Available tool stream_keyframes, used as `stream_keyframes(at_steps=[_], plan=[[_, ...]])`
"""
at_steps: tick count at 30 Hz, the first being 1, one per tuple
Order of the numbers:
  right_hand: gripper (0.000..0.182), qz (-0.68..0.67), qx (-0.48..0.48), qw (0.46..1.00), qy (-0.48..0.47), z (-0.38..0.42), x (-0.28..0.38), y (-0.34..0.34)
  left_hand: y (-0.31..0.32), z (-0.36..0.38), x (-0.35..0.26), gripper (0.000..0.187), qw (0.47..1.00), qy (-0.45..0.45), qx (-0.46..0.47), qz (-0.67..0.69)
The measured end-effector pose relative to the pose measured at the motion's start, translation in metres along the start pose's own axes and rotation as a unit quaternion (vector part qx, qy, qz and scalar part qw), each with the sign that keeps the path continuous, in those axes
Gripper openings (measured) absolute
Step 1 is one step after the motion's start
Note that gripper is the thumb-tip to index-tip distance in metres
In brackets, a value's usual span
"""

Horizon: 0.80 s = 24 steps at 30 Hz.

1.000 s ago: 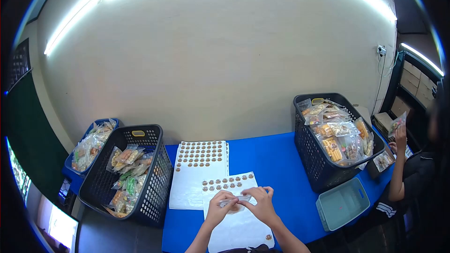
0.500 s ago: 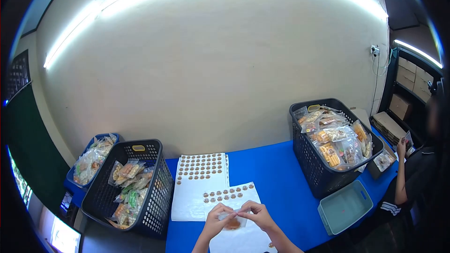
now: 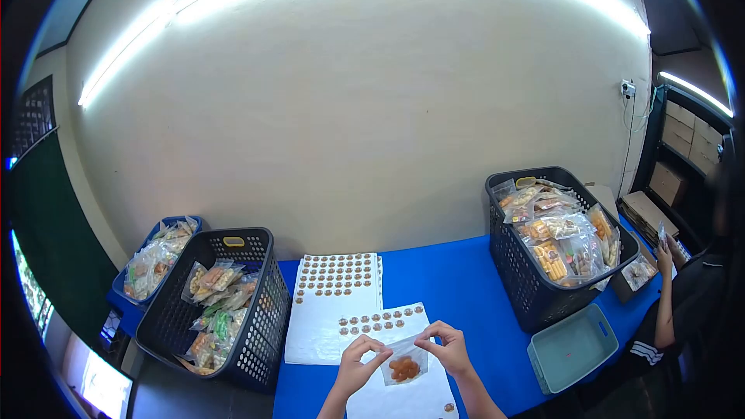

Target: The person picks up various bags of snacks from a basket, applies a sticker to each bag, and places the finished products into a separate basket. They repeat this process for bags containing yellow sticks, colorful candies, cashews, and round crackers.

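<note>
A small clear plastic bag (image 3: 405,363) with orange-brown pieces of food in it hangs between my two hands. My left hand (image 3: 358,362) pinches its upper left corner, while my right hand (image 3: 446,345) grips the upper right corner. Beneath the bag lies a white sticker sheet (image 3: 400,399) with rows of round brown stickers near its top and one at its lower right. A second sticker sheet (image 3: 318,334), carrying several rows of the same stickers, is partly under the first.
Black baskets of bagged snacks stand at left (image 3: 264,295) and right (image 3: 516,287) of the blue table (image 3: 458,279). A blue basket (image 3: 119,292) is farther left, a grey-green tray (image 3: 535,357) at right. Beside it, a person (image 3: 691,302) holds a packet.
My hands have moved apart, the right one up and to the right, stretching the bag's top edge. The bag's contents now show more fully. The view has shifted slightly.
</note>
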State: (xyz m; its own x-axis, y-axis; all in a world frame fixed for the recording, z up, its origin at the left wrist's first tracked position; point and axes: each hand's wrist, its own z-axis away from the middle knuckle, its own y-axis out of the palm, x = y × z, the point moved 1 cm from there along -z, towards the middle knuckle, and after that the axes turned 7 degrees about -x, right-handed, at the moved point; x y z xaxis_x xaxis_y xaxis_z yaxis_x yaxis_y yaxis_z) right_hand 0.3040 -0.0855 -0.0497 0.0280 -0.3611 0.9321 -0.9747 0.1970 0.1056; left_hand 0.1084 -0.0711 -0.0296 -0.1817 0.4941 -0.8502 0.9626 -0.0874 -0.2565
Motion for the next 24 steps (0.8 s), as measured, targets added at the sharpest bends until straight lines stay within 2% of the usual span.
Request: stream_keyframes(at_steps=[8, 11, 13, 15, 17, 20, 24], plan=[[0.005, -0.001, -0.011, 1.0, 0.0, 0.003, -0.005, -0.004, -0.006, -0.001, -0.001, 0.006, 0.999, -0.022, 0.012, 0.023], [0.005, -0.008, 0.007, 0.999, 0.035, 0.009, 0.004, -0.001, -0.005, 0.0, 0.015, 0.008, 0.998, -0.056, -0.008, 0.038], [0.012, 0.067, 0.064, 0.996, 0.012, 0.018, 0.002, 0.006, -0.001, 0.001, 0.044, 0.01, 0.988, -0.103, -0.043, 0.106], [0.015, 0.068, 0.09, 0.993, -0.039, 0.026, -0.001, 0.019, 0.003, 0.001, 0.055, 0.013, 0.975, -0.139, -0.072, 0.157], [0.017, 0.089, 0.102, 0.99, -0.036, 0.029, 0.0, 0.026, 0.007, 0.002, 0.058, 0.015, 0.962, -0.172, -0.095, 0.188], [0.017, 0.084, 0.113, 0.99, -0.018, 0.029, 0.002, 0.029, 0.008, 0.0, 0.056, 0.019, 0.971, -0.118, -0.112, 0.174], [0.019, 0.079, 0.133, 0.988, -0.017, 0.031, -0.003, 0.034, 0.009, -0.001, 0.058, 0.023, 0.975, -0.113, -0.128, 0.141]])
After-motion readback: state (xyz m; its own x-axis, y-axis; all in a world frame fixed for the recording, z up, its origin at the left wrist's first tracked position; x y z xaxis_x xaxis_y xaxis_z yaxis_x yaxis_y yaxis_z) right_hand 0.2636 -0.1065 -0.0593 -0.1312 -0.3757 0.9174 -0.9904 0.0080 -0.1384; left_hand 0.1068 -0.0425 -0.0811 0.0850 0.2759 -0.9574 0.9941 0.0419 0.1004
